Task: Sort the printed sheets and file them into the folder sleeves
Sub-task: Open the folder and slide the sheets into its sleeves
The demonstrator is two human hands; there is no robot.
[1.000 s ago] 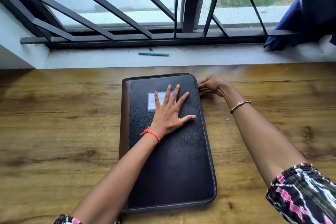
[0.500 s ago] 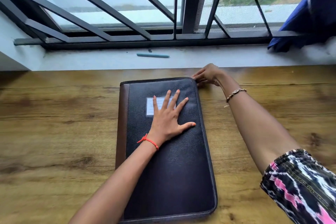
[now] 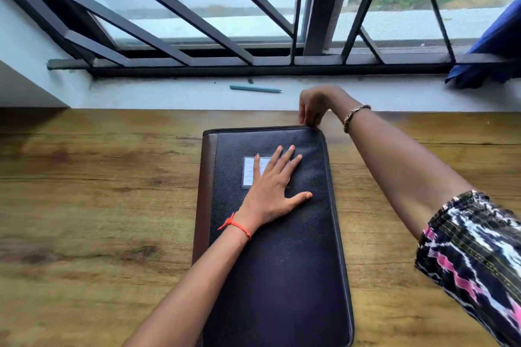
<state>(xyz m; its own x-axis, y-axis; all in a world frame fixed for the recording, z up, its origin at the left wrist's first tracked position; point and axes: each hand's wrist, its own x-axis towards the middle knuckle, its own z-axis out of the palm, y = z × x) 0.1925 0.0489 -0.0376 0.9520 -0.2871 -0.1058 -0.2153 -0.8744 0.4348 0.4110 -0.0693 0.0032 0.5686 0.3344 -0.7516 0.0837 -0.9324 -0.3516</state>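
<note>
1. Fingers of your right hand (image 3: 313,110) bunch downward and pinch the far edge of the folder (image 3: 282,262). A zip pull is likely there, but it is hidden.
2. Toward you from that hand, your left hand (image 3: 270,189) lies flat and spread on the cover, over part of the label window (image 3: 248,177).
3. Pull sideways without that press and the closed folder could skid on the table (image 3: 98,191). A yanked zip may jam at the corner.
4. No printed sheets show.

Single head-worn view, wide-angle, facing forward and down, close over table (image 3: 84,205) (window (image 3: 324,8) beyond)
</note>
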